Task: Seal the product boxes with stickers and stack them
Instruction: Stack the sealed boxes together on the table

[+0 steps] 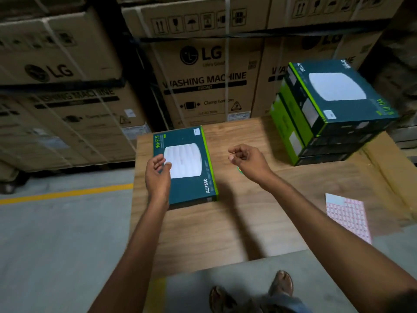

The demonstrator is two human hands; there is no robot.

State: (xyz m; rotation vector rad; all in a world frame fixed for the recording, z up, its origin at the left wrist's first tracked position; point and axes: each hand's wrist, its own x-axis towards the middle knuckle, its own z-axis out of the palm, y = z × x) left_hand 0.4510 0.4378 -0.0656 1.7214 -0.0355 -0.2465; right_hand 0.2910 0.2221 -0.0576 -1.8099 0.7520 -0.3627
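A flat teal and green product box (189, 154) marked AC1350 lies on the wooden table (225, 222) at its far left. My left hand (158, 175) hovers over the box's near left edge with fingers curled and apart, holding nothing I can see. My right hand (246, 159) is raised over the table to the right of the box, thumb and forefinger pinched together; a sticker between them is too small to make out. A stack of several matching boxes (327, 111) stands at the table's far right. A pink sticker sheet (348, 216) lies near the right edge.
Large brown washing-machine cartons (203, 71) are stacked right behind the table. Grey concrete floor (56, 233) with a yellow line (67, 194) runs along the left. A small coloured item (239, 170) shows just under my right wrist. My sandalled feet (250, 292) are at the near edge.
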